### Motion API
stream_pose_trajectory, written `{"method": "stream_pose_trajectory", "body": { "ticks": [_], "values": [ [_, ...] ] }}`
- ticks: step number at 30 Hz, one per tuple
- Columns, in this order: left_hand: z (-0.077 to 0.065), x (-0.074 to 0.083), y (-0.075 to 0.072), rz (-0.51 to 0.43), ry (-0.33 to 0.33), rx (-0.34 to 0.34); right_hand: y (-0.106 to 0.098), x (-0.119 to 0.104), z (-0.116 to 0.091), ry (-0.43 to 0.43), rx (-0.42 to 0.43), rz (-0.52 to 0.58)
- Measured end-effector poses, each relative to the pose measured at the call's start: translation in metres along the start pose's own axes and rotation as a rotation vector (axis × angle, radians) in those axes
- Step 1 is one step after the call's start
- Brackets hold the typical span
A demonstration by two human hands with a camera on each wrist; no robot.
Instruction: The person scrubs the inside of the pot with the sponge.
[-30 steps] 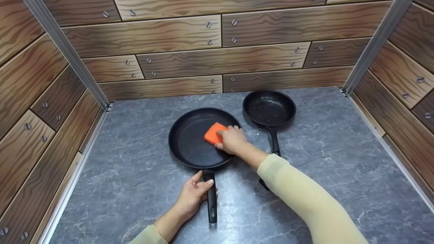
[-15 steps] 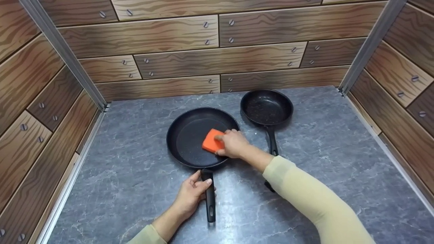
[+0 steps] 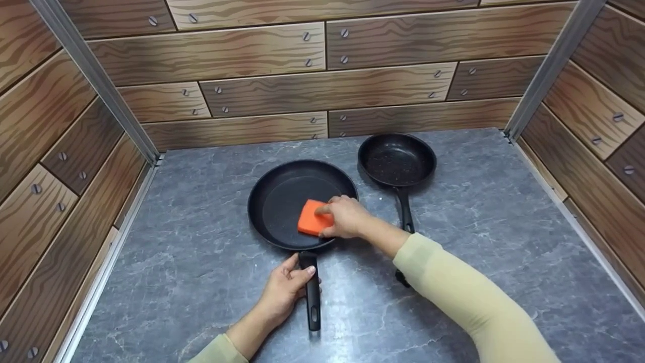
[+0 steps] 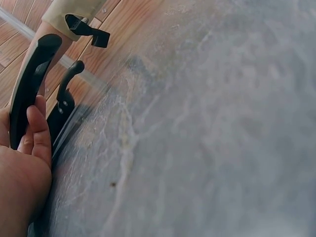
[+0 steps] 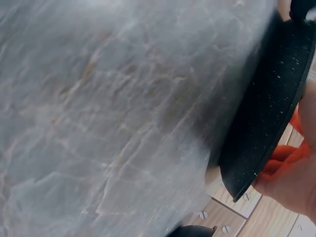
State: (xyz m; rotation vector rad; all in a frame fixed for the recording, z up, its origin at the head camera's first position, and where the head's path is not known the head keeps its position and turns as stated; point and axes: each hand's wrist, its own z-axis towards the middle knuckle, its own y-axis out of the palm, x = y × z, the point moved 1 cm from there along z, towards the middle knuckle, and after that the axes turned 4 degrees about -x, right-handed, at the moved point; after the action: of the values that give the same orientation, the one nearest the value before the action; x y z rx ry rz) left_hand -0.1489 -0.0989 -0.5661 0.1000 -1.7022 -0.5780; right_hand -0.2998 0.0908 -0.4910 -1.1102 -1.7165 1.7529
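A large black frying pan (image 3: 277,201) lies on the grey marbled tabletop, its handle (image 3: 313,307) toward the person. My left hand (image 3: 284,290) grips that handle near the pan body, thumb on top; the left wrist view shows fingers (image 4: 39,128) curled beneath the handle (image 4: 30,89). Inside the pan, at its lower right, my right hand (image 3: 347,218) holds an orange sponge (image 3: 310,219) against the pan floor, index finger laid over it. From the right wrist camera the speckled outer wall of the pan (image 5: 271,98) hides most of the sponge and part of the right hand (image 5: 291,182).
A smaller black frying pan (image 3: 398,160) stands at the back right, its handle (image 3: 405,209) partly covered by the right sleeve (image 3: 453,282). Wood-patterned walls (image 3: 262,45) with metal corner posts enclose the grey tabletop (image 3: 186,242) at the back and sides.
My right hand has drawn the sponge toward the person and slightly left across the pan floor. The left hand keeps its grip on the handle; the view shifted slightly.
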Motion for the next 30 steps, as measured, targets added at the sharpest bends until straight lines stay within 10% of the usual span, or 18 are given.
{"method": "stream_pose_trajectory", "body": {
  "ticks": [14,30],
  "values": [
    [-0.001,0.000,0.000,-0.015,0.008,-0.011,-0.056,0.012,-0.031,-0.036,0.193,0.113],
    [0.000,0.001,0.000,0.013,-0.009,0.008,-0.081,0.080,-0.097,-0.001,0.344,0.104]
  ]
}}
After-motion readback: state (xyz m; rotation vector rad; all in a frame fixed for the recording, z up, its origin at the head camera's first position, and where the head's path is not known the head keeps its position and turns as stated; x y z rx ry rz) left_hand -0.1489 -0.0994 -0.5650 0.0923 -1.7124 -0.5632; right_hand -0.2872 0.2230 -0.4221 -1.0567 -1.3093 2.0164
